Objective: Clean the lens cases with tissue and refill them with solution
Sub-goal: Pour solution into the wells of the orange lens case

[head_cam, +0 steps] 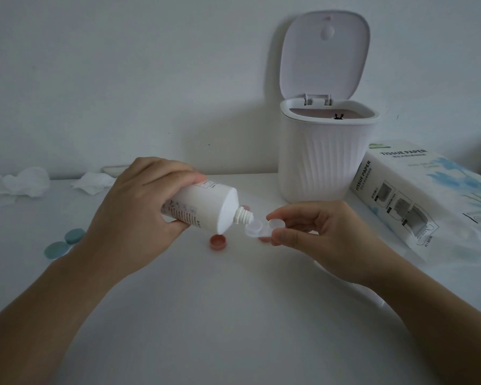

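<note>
White table point(233, 315); bottle point(203, 207) in left hand point(139, 215), nozzle over right hand's point(317, 232) lens case point(261, 227).

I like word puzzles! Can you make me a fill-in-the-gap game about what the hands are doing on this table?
1. The left hand tips a white ____ over the clear lens case.
2. The right hand pinches the lens case by its ____ well.
3. The lid of the white bin stands ____.
4. A loose cap on the table under the tipped container is ____ in colour.

Missing words: bottle; right; open; pink
</note>
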